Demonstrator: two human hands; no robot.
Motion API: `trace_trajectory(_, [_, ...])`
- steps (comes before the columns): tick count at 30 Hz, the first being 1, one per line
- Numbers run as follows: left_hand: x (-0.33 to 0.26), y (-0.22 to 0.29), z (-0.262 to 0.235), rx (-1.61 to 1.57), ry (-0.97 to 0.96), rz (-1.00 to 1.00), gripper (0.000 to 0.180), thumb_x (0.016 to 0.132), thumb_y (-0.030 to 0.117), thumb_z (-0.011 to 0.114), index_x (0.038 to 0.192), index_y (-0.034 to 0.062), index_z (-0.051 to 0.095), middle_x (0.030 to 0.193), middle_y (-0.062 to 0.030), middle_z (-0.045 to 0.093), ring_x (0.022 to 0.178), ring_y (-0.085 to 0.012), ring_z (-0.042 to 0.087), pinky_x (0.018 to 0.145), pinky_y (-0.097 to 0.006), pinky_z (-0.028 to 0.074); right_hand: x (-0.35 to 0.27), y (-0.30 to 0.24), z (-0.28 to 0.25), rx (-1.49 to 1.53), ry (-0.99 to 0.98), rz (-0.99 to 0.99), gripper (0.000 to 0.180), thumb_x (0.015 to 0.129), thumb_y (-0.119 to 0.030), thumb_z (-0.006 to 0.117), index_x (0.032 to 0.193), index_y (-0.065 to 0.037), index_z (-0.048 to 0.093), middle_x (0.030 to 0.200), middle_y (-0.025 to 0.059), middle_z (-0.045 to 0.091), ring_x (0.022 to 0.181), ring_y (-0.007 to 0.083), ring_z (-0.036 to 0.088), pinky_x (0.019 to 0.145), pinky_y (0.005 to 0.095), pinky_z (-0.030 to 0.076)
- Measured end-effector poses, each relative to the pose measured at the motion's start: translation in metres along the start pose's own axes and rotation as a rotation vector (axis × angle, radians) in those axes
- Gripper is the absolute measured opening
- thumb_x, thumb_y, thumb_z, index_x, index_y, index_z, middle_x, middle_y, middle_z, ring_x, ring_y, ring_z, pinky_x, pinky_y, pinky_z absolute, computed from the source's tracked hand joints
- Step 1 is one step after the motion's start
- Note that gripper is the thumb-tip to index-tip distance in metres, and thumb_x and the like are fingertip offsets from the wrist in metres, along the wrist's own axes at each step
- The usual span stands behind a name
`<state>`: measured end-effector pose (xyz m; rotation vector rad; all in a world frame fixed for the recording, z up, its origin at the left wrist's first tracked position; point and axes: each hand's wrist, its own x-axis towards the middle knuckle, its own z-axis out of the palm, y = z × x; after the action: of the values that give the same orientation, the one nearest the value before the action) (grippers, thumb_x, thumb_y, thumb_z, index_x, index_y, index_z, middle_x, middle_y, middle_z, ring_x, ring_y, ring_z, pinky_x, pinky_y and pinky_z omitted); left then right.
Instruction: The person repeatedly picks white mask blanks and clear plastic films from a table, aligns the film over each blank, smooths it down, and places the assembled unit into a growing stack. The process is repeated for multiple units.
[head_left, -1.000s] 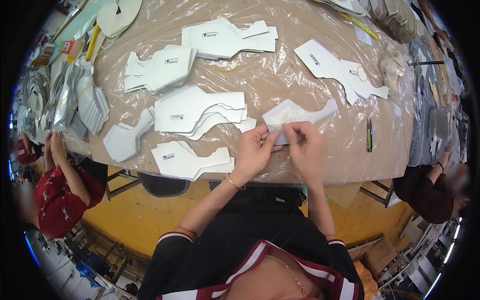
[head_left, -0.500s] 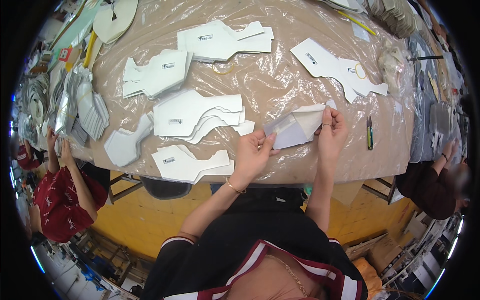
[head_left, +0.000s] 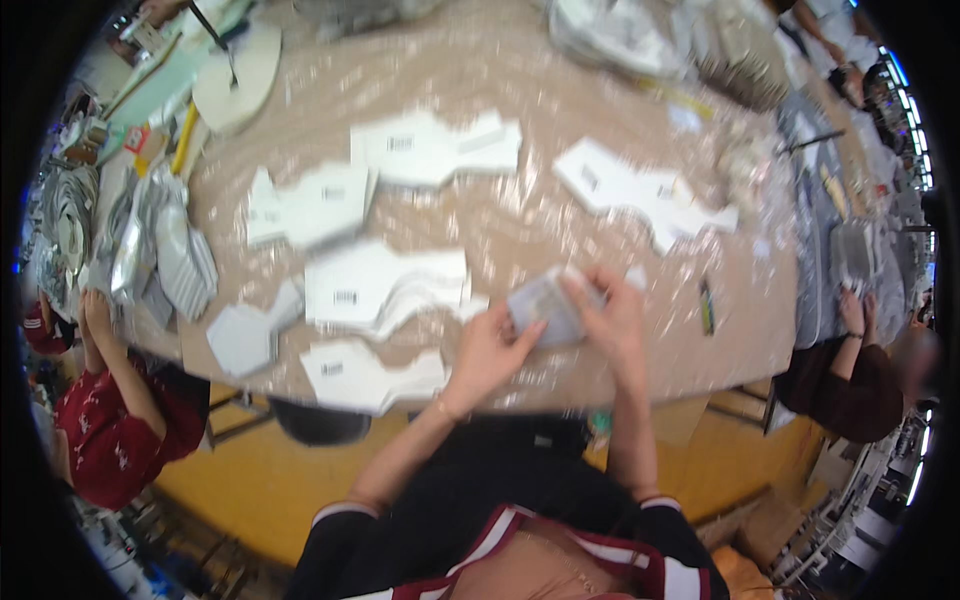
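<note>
In the head view, both of the person's bare hands meet above the near edge of a table (head_left: 520, 70) covered with shiny brownish plastic sheet. The left hand (head_left: 487, 352) reaches in from the near left with its fingers curled up against the near-left edge of a pale grey folded piece (head_left: 547, 308). The right hand (head_left: 612, 318) closes over the right side of the same piece, its fingers wrapped across the far edge, so the piece is pinched between the two hands and lifted a little off the table. The picture is blurred here, so the exact grip of each finger cannot be told.

To the left of the hands lies a stack of white cut-out pieces (head_left: 385, 285), with another white cut-out (head_left: 365, 375) nearer the table's near edge and a small grey one (head_left: 245, 335) further left. Farther off lie three more white cut-outs (head_left: 310, 205), (head_left: 435, 150) and (head_left: 640, 190). A dark pen (head_left: 706, 306) lies just right of the right hand.

A person in a red top (head_left: 110, 430) sits at the left end of the table, and a person in a dark brown top (head_left: 850, 385) sits at the right.
</note>
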<state>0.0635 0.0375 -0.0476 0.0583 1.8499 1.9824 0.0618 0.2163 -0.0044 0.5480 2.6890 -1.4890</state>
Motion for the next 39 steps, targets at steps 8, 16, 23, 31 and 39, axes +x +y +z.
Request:
trace_trajectory(8, [0.017, -0.012, -0.013, 0.215, 0.011, -0.123, 0.030, 0.100, 0.024, 0.057, 0.102, -0.0035, 0.069, 0.067, 0.0006, 0.063, 0.057, -0.0043, 0.055, 0.052, -0.023, 0.044, 0.012, 0.017, 0.006, 0.113, 0.341, -0.057, 0.025, 0.084, -0.020, 0.075, 0.085, 0.003, 0.067, 0.070, 0.0073, 0.065, 0.066, 0.0094, 0.058, 0.059, 0.0283, 0.047])
trace_trajectory(16, [0.006, -0.022, -0.010, -0.051, -0.015, -0.200, 0.032, 0.101, 0.023, 0.056, 0.108, -0.0058, 0.066, 0.083, -0.0017, 0.069, 0.067, -0.0061, 0.061, 0.060, -0.021, 0.050, 0.010, 0.034, 0.000, 0.034, 0.491, -0.017, 0.027, 0.083, -0.022, 0.074, 0.085, 0.003, 0.065, 0.067, 0.0140, 0.064, 0.061, 0.0232, 0.061, 0.059, 0.0360, 0.048])
trace_trajectory(23, [0.009, -0.035, -0.011, 0.045, -0.058, -0.212, 0.030, 0.100, 0.022, 0.057, 0.112, -0.0038, 0.065, 0.088, -0.0050, 0.070, 0.075, -0.0076, 0.064, 0.065, -0.022, 0.054, 0.000, 0.030, 0.001, -0.135, 0.525, 0.012, 0.027, 0.088, -0.021, 0.068, 0.103, 0.001, 0.063, 0.084, 0.0198, 0.066, 0.076, 0.0337, 0.063, 0.071, 0.0432, 0.048])
trace_trajectory(31, [0.005, 0.004, -0.003, 0.060, 0.011, -0.118, 0.021, 0.094, 0.016, 0.065, 0.100, -0.0050, 0.065, 0.081, -0.0050, 0.068, 0.075, -0.0076, 0.063, 0.060, -0.024, 0.051, -0.031, -0.013, -0.007, -0.304, 0.498, -0.463, 0.018, 0.091, -0.012, 0.064, 0.105, -0.002, 0.064, 0.085, 0.0123, 0.061, 0.074, 0.0310, 0.061, 0.068, 0.0394, 0.048])
trace_trajectory(39, [-0.020, 0.025, 0.001, -0.178, 0.013, -0.135, 0.020, 0.096, 0.012, 0.060, 0.095, -0.0070, 0.066, 0.071, -0.0007, 0.063, 0.067, -0.0034, 0.053, 0.059, -0.022, 0.045, -0.078, -0.031, 0.019, -0.283, 0.003, -0.240, 0.010, 0.092, -0.007, 0.061, 0.097, 0.001, 0.062, 0.087, 0.0174, 0.062, 0.075, 0.0369, 0.061, 0.066, 0.0427, 0.048])
